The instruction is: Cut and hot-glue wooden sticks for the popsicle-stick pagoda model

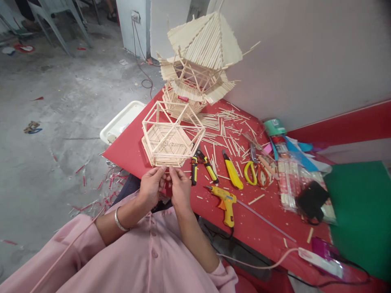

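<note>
The left hand and right hand meet at the near rim of the hexagonal wooden-stick frame, which rests on the red table; their fingertips are drawn into pinches, though I cannot tell whether either grip has a stick or nothing. The step looks like fine handwork beside that rim, and the next move calls for light, steady fingers, with the yellow glue gun lying near the right hand.

scuffed grey floor strewn with scraps, pale wall with red band, pale chair, red-topped table
</note>
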Demonstrator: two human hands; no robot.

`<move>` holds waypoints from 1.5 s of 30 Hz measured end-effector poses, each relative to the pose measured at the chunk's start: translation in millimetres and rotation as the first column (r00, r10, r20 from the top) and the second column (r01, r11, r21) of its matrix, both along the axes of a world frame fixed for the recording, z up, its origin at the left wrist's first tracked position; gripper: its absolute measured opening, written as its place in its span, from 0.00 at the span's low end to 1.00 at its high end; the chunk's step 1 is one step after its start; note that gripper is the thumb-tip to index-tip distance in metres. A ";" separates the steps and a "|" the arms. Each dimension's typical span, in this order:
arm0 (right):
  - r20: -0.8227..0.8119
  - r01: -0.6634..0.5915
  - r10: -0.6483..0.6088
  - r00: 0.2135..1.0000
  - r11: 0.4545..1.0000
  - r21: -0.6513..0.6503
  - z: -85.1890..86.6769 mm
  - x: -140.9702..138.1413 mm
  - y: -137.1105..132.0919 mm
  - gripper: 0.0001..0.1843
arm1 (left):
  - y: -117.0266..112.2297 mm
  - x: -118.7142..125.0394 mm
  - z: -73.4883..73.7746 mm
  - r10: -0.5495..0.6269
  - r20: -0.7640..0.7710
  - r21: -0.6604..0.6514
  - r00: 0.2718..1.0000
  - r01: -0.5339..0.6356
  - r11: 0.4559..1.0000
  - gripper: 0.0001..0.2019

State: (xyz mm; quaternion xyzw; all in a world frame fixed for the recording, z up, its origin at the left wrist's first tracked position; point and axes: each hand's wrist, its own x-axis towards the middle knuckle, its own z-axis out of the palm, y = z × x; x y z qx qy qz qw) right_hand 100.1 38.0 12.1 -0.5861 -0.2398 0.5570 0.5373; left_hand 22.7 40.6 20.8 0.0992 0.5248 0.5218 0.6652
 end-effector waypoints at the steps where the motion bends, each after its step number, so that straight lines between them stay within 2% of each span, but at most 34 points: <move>1: -0.004 -0.002 0.002 1.000 1.000 -0.002 -0.3 -0.1 -0.1 0.16 | 0.1 0.1 0.0 0.000 0.000 0.000 1.000 0.000 1.000 0.23; 16: -0.004 0.008 -0.008 1.000 1.000 0.003 0.2 -0.9 0.7 0.15 | -0.3 -0.6 -0.9 -0.013 0.003 0.001 1.000 0.013 1.000 0.24; 23: 0.024 0.010 -0.010 1.000 1.000 -0.004 6.2 -1.3 1.1 0.17 | -0.2 0.0 -1.8 -0.008 0.002 0.002 1.000 0.008 1.000 0.24; 35: -0.059 -0.021 0.021 0.998 1.000 0.004 -3.1 -1.3 -0.4 0.16 | -0.5 0.2 -3.2 -0.011 0.014 0.010 1.000 0.011 1.000 0.22; 45: 0.035 -0.016 0.015 0.999 1.000 0.009 4.0 -0.7 0.7 0.16 | 0.2 -0.2 -1.7 -0.014 0.011 0.014 1.000 0.014 1.000 0.23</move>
